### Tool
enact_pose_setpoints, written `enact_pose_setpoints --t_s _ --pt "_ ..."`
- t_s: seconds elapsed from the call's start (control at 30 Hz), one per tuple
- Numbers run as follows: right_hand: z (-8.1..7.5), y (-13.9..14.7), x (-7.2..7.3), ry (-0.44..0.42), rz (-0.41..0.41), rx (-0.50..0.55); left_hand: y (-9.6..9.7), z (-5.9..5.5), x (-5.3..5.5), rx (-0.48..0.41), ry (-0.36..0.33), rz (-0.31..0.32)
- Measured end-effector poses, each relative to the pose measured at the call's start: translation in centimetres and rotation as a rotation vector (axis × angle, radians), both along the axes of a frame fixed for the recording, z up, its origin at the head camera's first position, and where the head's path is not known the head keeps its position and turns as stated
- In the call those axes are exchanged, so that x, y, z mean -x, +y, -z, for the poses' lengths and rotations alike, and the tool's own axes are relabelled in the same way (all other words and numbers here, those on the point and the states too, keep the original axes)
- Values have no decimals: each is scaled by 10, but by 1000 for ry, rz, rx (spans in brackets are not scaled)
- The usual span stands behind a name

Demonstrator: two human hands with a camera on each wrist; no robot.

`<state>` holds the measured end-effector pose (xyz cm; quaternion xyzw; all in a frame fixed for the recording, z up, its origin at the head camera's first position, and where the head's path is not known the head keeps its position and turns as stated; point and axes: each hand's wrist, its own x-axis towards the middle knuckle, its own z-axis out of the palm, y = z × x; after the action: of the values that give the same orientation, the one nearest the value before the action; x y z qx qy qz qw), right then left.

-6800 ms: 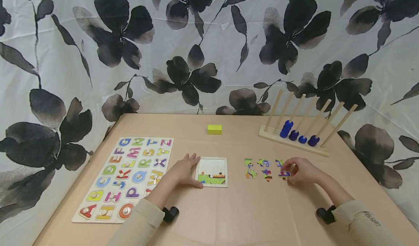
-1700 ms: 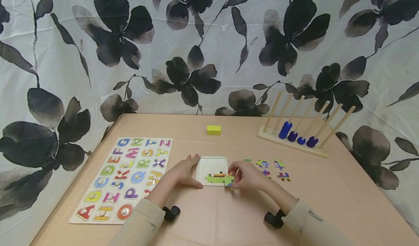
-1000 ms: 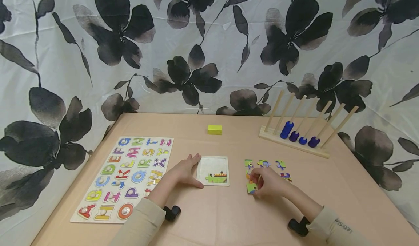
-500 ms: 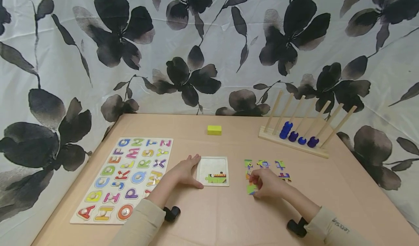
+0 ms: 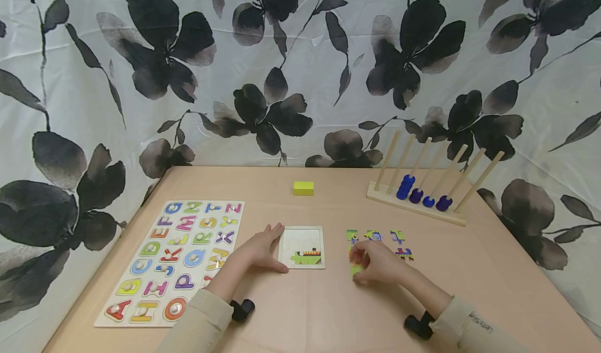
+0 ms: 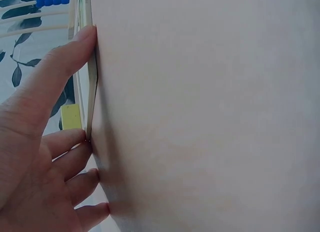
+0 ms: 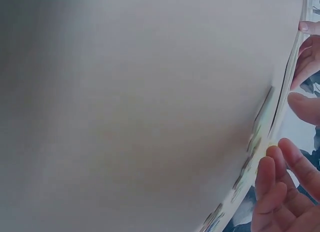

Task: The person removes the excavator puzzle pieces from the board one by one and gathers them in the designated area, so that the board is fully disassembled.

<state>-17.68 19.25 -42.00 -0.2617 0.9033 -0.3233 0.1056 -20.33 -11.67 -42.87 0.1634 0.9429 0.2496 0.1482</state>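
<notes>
A square white puzzle tray (image 5: 300, 236) lies mid-table, holding a strip of green picture with a brown and red part along its lower right. My left hand (image 5: 265, 250) spans its left side, thumb at the near corner and fingers straight along the edge; the left wrist view shows thumb and fingers spread. To the right, my right hand (image 5: 375, 262) is low over a green puzzle piece (image 5: 356, 272), mostly hidden beneath the fingers. In the right wrist view, that hand's thumb and index fingertip stand apart. Several jigsaw pieces (image 5: 373, 235) lie beyond and beside this hand.
Left of the tray is an alphabet board (image 5: 194, 259) with knobbed letters. A yellow block (image 5: 303, 188) sits behind the tray. At the back right stands a wooden peg rack (image 5: 418, 204) with blue beads. A floral cloth (image 5: 263, 56) hangs behind the table (image 5: 300, 316).
My right hand went from the far-right pieces to the tray, then carried a green piece rightward to the loose pieces. The tray's lower-left green part is gone. My left hand stayed put.
</notes>
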Motion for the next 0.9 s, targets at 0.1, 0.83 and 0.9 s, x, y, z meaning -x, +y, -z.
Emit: enact_pose_setpoints --t_s 0.1,0.83,0.9 --pt "0 -5 1 -8 18 0 0 0 0 -8 -5 -2" --pt "-4 -58 5 -30 51 99 0 -2 -1 -5 -14 0" --pt "-4 -62 6 -35 48 112 1 -2 -2 -8 -12 0"
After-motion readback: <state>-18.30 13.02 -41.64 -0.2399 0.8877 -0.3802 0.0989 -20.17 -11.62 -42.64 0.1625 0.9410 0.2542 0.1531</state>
